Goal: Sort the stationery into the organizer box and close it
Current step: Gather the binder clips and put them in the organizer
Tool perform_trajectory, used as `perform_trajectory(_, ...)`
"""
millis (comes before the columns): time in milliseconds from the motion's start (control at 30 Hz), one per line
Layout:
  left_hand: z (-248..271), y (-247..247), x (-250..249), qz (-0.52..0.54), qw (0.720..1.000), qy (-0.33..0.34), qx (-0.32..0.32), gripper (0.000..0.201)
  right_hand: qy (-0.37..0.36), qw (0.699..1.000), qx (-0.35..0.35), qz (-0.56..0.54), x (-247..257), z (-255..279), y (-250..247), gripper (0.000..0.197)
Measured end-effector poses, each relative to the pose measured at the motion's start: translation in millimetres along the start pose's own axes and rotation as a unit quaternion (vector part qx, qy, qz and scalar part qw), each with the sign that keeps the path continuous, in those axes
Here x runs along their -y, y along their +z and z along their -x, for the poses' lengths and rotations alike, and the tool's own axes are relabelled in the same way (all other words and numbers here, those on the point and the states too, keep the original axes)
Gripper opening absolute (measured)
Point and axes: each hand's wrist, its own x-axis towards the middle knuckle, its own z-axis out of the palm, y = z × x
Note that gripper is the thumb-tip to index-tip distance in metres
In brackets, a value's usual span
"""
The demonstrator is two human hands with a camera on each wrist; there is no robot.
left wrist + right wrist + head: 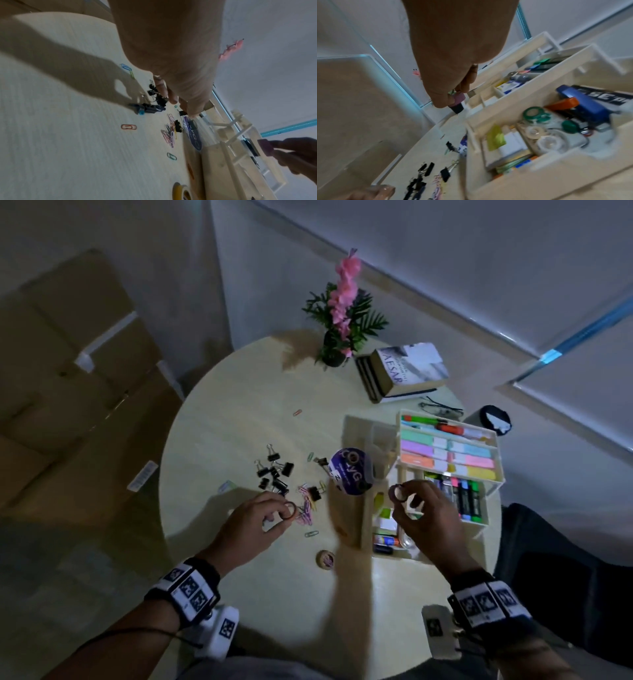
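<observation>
Left wrist: black band strapped on, white panels with black square-code markers across the top.
Left camera: white block under the band, one code tag on its face; thin black cable along the bare forearm.
Right wrist: matching black band, three code markers.
Right camera: pale block, one tag.

Black binder clips; cream organizer box; pink flowers.
</observation>
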Motion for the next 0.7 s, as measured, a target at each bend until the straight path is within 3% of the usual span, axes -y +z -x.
perform_trajectory(133,-4.6,12.2,-20.3,-0.006,1.000,0.006,0.009,0.023,0.017,0.999,0.030,0.015,-27.4,4.3,8.2,0.035)
perform_trajectory(233,-1.5,20.9,-29.7,-0.003,0.999,-0.006,0.033,0.013,0.001,0.999,0.032,-0.019,-30.9,-4.0,21.4,0.020)
perform_trajectory(333,2.7,24.3,-37.9,-0.008,0.999,-0.025,0.047,0.011,0.029,0.998,0.010,-0.054,-33.9,-17.4,28.2,0.015)
perform_trajectory(467,4.3,28.0,-50.6,-0.017,0.998,-0.034,0.044,0.011,0.025,0.999,0.019,0.015,-37.7,-25.3,25.6,0.020)
perform_trajectory(600,1.2,34.9,-68.6,-0.025,0.999,-0.029,0.033,0.015,-0.006,0.995,0.049,0.081,-38.4,-32.6,25.8,0.012)
perform_trajectory(700,-5.9,43.6,-89.5,-0.033,0.999,-0.011,0.024,0.020,-0.043,0.995,0.033,0.090,-37.6,-40.0,23.9,0.014)
